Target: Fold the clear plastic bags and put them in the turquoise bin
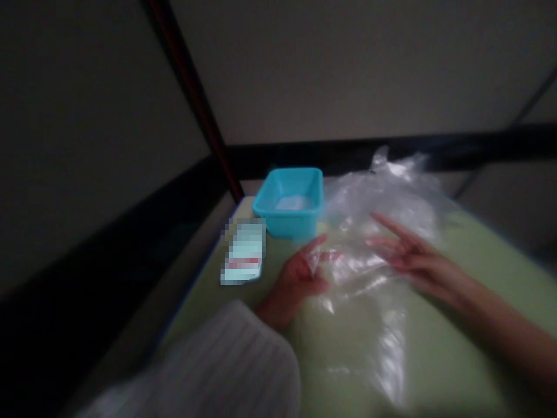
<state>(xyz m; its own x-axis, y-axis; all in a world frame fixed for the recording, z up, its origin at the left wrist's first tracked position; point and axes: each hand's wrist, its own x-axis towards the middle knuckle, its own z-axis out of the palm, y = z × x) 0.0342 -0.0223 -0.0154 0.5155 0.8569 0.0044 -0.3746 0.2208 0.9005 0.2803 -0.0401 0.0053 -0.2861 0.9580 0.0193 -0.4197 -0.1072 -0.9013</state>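
Head view, blurred throughout.

1. Your left hand (304, 271): half closed. The thumb and curled fingers come together on a fold of the clear plastic bag (391, 191), with the forefinger raised above them. The blur hides how firm the pinch is. The wrist comes out of a white ribbed knit sleeve (235, 360).

2. Your right hand (411, 255): open, with the fingers straight and fanned apart. It lies low over the bag's upper surface and clamps nothing. The forearm is bare. The two hands are apart, with film between them.

3. Clear plastic bag: thin, glossy and crumpled, with white glare along its creases. It lies on the counter (478, 273), bunched high at the far end beside the tub and spread flatter toward you, between and under both hands.

4. Tub (289, 223): turquoise plastic, rectangular, with rounded corners, a rolled rim and sloping walls. It stands at the counter's far left corner and touches the bag's edge. Something pale lies in the bottom, too blurred to identify.

5. Flat packet (244, 252): pale with a red band, its detail masked. It lies just left of the tub, near your left hand.

6. Counter: pale green, smooth and matte.

7. Pole (191, 93): dark red and slanted, rising behind the tub.
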